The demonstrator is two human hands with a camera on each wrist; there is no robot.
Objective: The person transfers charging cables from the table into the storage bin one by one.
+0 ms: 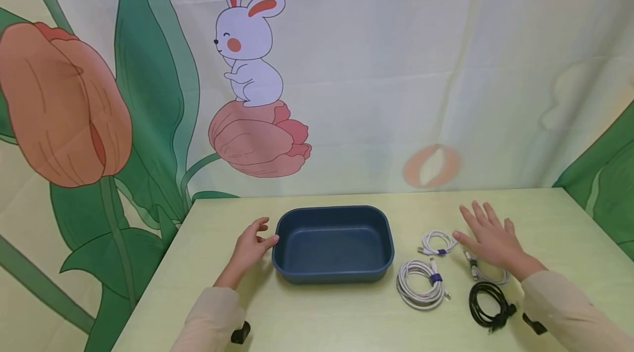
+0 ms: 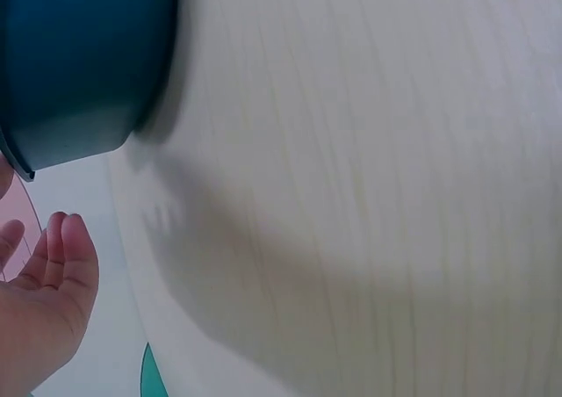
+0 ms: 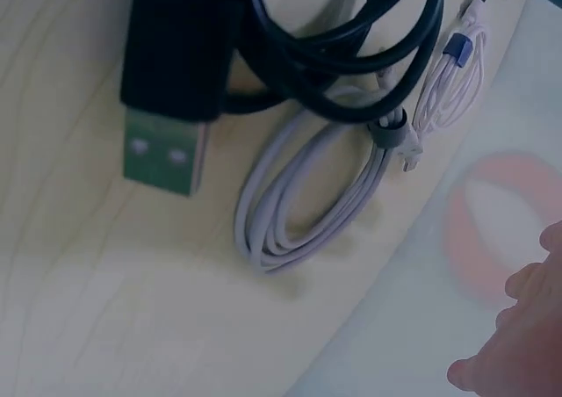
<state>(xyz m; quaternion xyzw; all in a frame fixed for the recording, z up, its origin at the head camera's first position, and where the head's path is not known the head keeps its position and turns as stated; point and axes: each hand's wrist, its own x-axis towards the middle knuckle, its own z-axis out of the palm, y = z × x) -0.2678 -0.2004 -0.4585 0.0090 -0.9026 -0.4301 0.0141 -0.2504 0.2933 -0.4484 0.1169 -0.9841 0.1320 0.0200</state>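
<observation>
A white cable lies below the right hand, behind its spread fingers. The left hand, fingers loosely bent, is beside the box.

Hands cut off at edges (both wrist views); blue tray likewise.

The bin is blue, one cable black

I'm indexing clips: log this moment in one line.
left hand: thumb at blue bin; right hand: raised, fingers spread; four coiled cables: right of bin
</observation>
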